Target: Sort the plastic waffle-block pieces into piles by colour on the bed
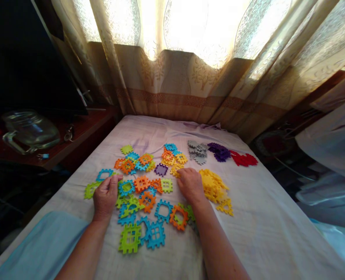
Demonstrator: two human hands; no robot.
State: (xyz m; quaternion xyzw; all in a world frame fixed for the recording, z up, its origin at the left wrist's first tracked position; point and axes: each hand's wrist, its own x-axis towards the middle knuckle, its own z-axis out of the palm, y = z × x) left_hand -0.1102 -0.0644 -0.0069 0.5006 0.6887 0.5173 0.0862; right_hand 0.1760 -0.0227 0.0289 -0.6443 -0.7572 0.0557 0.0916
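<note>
Tiles (pixel 130 238): flat, notched-edged, many with window cutouts; blue, green and orange pieces overlap loosely on the pale sheet (pixel 271 237), mostly between the hands.
Left hand (pixel 105 196): curled at the spread's left side; I can't tell if it grips anything.
Right hand (pixel 190 184): well apart from the left, fingertips at a yellow tile (pixel 175 169); grip hidden from me.
Sorted colours: yellow heap (pixel 213 186) beside right hand; grey stack (pixel 198 151), purple pile (pixel 219 151), red pile (pixel 244 159) beyond.
In the way: right forearm (pixel 216 241) partly covers a green tile (pixel 191 212).
</note>
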